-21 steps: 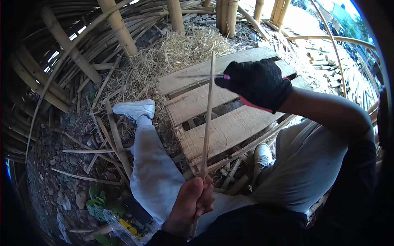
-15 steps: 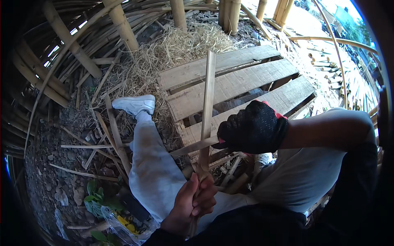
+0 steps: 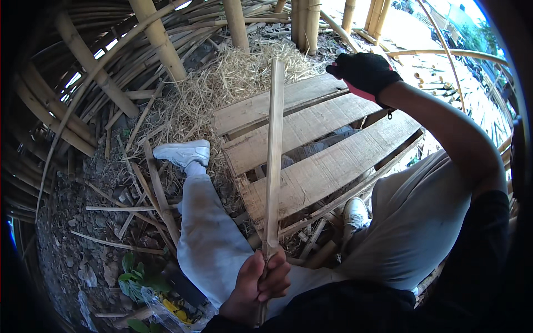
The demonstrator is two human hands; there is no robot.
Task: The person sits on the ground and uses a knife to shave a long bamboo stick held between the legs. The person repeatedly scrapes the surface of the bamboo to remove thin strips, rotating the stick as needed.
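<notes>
My left hand (image 3: 262, 280), bare, grips the lower part of a split bamboo strip (image 3: 273, 155) just below a node. The strip stands nearly upright before me, its pale top end above the wooden pallet (image 3: 311, 186). My right hand (image 3: 363, 73), in a black and red glove, is raised at the pallet's far right corner, well apart from the strip. Its fingers are closed. The knife seen in it a moment ago does not show clearly now; its blade is hidden or lost against the background.
Pale shavings (image 3: 222, 83) heap behind the pallet. Bamboo posts (image 3: 158, 41) and stacked poles stand at the far left. Loose sticks (image 3: 158, 188), a leafy plant (image 3: 132, 277) and clear plastic (image 3: 164, 308) lie at the left. My legs straddle the pallet's near side.
My right hand has swung up, away and to the right, from beside the strip to the pallet's far corner, taking the blade off the strip. My left hand keeps its hold.
</notes>
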